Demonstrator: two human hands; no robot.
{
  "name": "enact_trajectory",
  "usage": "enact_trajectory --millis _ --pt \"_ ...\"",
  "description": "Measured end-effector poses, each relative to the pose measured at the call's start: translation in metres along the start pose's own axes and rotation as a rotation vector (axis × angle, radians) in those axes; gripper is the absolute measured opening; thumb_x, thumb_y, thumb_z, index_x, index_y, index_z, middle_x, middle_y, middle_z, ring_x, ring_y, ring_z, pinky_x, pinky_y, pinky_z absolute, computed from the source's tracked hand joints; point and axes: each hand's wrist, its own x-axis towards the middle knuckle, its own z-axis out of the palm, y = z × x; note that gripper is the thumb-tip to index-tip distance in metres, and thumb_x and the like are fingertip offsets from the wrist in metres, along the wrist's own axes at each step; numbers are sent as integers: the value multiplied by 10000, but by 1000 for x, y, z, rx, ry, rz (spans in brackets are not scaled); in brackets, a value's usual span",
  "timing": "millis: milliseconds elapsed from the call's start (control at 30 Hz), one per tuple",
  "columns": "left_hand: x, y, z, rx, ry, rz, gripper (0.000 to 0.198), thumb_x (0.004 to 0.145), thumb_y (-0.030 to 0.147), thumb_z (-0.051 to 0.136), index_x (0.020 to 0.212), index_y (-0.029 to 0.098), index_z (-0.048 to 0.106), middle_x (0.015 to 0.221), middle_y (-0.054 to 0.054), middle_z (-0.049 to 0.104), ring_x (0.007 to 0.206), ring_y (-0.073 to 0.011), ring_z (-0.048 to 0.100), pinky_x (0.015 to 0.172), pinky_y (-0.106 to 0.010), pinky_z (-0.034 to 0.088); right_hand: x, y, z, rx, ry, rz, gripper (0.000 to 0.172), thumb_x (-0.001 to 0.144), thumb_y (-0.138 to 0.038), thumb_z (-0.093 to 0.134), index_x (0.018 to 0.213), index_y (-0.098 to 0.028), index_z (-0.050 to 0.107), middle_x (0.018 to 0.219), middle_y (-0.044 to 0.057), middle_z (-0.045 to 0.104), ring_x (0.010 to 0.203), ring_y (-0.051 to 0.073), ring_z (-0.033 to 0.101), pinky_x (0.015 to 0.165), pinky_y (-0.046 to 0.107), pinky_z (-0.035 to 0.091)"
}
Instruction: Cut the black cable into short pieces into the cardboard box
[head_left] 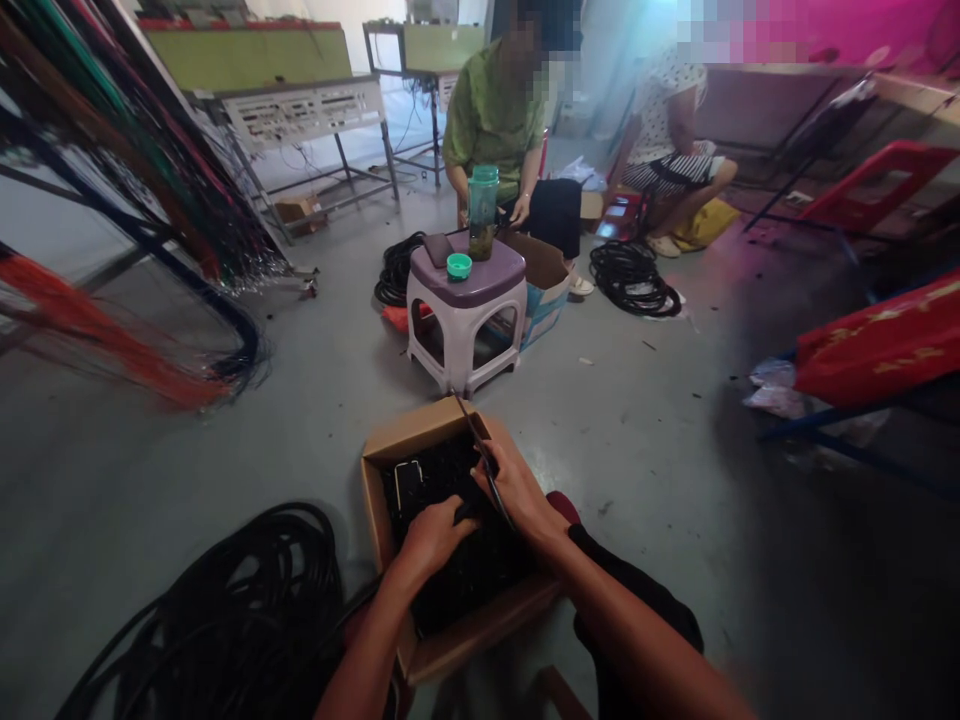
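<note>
My left hand (437,530) is closed over the box, with a short black piece, apparently the end of black tubing, at its fingertips. My right hand (514,487) is closed around a long, thin dark tool (480,440). The tool slants up to the left past the box's far rim; its exact kind is unclear. Below both hands stands an open cardboard box (409,428) filled with small black pieces (450,585). A dark rectangular object with a pale edge (409,487) lies among them. At my left is a large coil of black tubing (255,600), which runs towards my left forearm.
Ahead stands a purple-topped stool (480,285) with a green bottle (484,212) and its lid (459,266). Behind it sits a person in green (491,120); another sits farther right. Bundled wires (112,330) hang at left. A red chair (877,185) is at right.
</note>
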Motion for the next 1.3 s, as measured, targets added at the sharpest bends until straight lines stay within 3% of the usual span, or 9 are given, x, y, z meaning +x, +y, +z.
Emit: enact_trajectory --millis 67,200,333,533,700,800,1000,1167,1300 --pt "3 6 4 -76 14 56 291 869 374 470 1030 174 608 1011 -87 687 932 -198 628 774 -255 423 -2 -4 -4 -42 -15 -37 393 786 -246 507 1171 -175 535 1007 57 615 876 180 575 809 333 467" --pt "9 1 13 -324 -41 113 380 914 401 323 1022 149 587 820 -40 655 667 -134 580 642 -239 425 0 -2 -9 -77 -86 -77 382 797 -251 520 1170 -172 538 1057 71 614 913 182 576 832 327 460" --pt "9 -6 13 -386 -6 95 350 890 376 343 911 127 589 692 -17 595 618 -120 551 663 -246 424 0 4 -9 -78 -137 -57 390 824 -320 539 1187 -179 524 1038 69 623 907 187 584 830 339 461" --pt "7 -14 3 -432 47 15 407 856 346 392 1151 132 574 850 -41 658 618 -112 537 612 -240 427 -1 3 -14 -54 -67 -55 448 820 -406 567 1215 -205 498 1102 80 602 1004 214 568 900 390 440" --pt "2 -29 -11 -418 228 -76 476 864 345 392 1248 114 551 909 -62 674 609 -98 511 632 -241 426 3 8 -20 -120 -104 4 459 820 -449 566 1209 -220 490 1073 74 603 958 226 581 865 423 455" --pt "1 -35 -24 -499 291 -81 525 862 330 405 1341 127 475 893 -48 667 601 -88 497 584 -218 408 1 13 -17 -90 -170 35 475 818 -462 569 1211 -212 478 1047 80 606 933 221 591 829 404 468" --pt "-5 -40 -36 -668 351 -60 471 836 354 470 1211 80 545 901 -70 661 575 -74 471 513 -199 369 -13 16 -6 -40 -342 71 470 814 -469 583 1186 -202 475 986 71 637 858 198 611 750 358 485" --pt "-11 -41 -41 -601 376 -68 495 844 361 472 1262 108 553 870 -52 676 581 -77 472 542 -203 372 -22 11 -6 -111 -523 85 445 815 -480 591 1155 -209 502 961 69 660 774 193 624 652 314 473" --pt "-12 -39 -48 -518 315 -57 492 852 338 458 1281 120 564 848 -37 675 577 -76 472 607 -220 399 -24 8 -7 -91 -616 67 467 837 -488 563 1190 -193 484 990 76 652 794 191 622 668 311 477"
